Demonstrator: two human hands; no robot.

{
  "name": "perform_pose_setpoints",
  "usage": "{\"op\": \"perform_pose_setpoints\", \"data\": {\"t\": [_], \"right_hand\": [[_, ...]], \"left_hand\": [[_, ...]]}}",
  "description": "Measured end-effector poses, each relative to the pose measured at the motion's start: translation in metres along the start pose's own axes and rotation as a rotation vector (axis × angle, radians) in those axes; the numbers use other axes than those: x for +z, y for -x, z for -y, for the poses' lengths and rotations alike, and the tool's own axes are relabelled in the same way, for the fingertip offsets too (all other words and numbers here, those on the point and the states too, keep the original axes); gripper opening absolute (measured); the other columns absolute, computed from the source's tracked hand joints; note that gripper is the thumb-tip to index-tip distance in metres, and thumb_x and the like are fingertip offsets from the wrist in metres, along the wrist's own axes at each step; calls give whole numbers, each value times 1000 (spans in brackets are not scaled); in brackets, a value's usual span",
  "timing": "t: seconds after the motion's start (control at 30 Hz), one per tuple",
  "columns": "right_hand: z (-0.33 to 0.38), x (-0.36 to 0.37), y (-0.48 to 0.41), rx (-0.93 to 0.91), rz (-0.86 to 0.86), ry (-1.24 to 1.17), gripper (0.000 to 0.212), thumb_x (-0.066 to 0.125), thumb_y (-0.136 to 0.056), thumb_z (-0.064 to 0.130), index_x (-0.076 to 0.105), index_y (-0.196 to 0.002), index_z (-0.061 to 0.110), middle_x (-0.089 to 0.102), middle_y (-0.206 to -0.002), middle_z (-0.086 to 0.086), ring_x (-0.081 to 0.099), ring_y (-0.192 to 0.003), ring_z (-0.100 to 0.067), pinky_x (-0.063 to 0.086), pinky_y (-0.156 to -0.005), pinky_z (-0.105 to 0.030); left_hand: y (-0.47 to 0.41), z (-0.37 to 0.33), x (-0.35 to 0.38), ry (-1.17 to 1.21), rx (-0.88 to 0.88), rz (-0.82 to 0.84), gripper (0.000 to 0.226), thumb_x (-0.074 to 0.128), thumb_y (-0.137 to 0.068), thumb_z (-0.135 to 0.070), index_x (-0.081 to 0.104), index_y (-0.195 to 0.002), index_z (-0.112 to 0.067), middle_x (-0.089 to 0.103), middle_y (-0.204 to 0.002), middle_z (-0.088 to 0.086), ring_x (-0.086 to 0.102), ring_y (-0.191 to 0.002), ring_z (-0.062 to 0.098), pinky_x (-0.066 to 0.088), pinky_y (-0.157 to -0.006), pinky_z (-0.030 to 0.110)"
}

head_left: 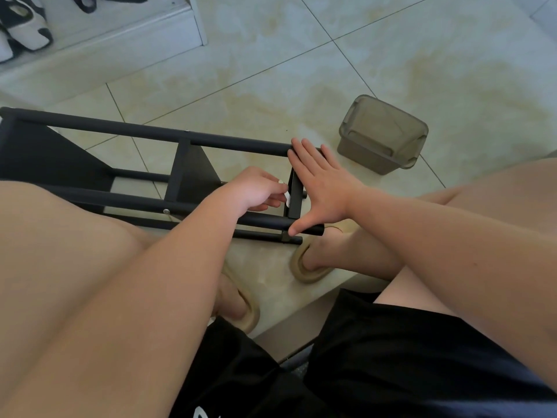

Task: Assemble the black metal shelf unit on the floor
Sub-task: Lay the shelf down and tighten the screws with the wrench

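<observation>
Grip on the left first: my left hand point(259, 188) is curled, pinching a small white piece point(285, 197) right against the inner face of the end panel point(294, 203). Whether that piece is a fastener or part of a tool, I cannot tell. My right hand point(325, 188) holds nothing. It is spread flat with straight, parted fingers across the outer side of the same panel, reaching the far rail point(150, 132), while the thumb touches the near rail point(211, 211).

Out from there, the shelf unit point(193, 164) lies on its side on the floor point(301, 70), running left from my hands with a middle panel already standing between the rails. A grey plastic box point(382, 137) sits on the floor to the right and farther off, near the frame's end but apart from it.

I judge the step in hand to be fixing this right end panel to the rails. The next move calls for bracing the panel square with the flat hand and seating the white piece exactly, without letting the panel shift along the rails.
</observation>
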State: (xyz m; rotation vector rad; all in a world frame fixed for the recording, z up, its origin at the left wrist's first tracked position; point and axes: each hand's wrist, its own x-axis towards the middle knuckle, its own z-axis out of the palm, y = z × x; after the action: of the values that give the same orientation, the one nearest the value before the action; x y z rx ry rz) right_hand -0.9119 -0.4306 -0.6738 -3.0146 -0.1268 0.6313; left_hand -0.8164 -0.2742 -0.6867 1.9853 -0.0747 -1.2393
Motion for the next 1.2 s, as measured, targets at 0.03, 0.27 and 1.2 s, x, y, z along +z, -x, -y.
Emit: {"op": "perform_pose_setpoints", "data": {"t": [0.03, 0.27, 1.2], "right_hand": [[0, 0, 0, 3, 1, 1, 156, 40, -52, 104, -11, -159, 2, -23, -166, -15, -22, -153, -30, -10, -125, -49], [3, -2, 1, 5, 5, -7, 155, 44, -55, 103, -12, -159, 3, -24, -166, -14, -23, -153, -29, -10, -125, -49], [6, 2, -2, -3, -25, -34, 155, 42, -54, 104, -11, -159, 4, -22, -166, -14, -22, -153, -28, -16, -122, -45]], "left_hand": [[-1, 0, 1, 0, 0, -9, 32, 68, -93, -31, 63, -120, -15, 77, -78, -7, 73, -77, 5, 55, -78, 28], [-1, -2, 8, -73, -13, -57, 29, 63, -96, -31, 65, -121, -18, 75, -80, -11, 69, -81, 9, 51, -71, 27], [12, -9, 4, -109, -37, -39, 6, 62, -97, -23, 66, -93, -21, 75, -71, -11, 69, -81, 10, 56, -81, 30]]}}
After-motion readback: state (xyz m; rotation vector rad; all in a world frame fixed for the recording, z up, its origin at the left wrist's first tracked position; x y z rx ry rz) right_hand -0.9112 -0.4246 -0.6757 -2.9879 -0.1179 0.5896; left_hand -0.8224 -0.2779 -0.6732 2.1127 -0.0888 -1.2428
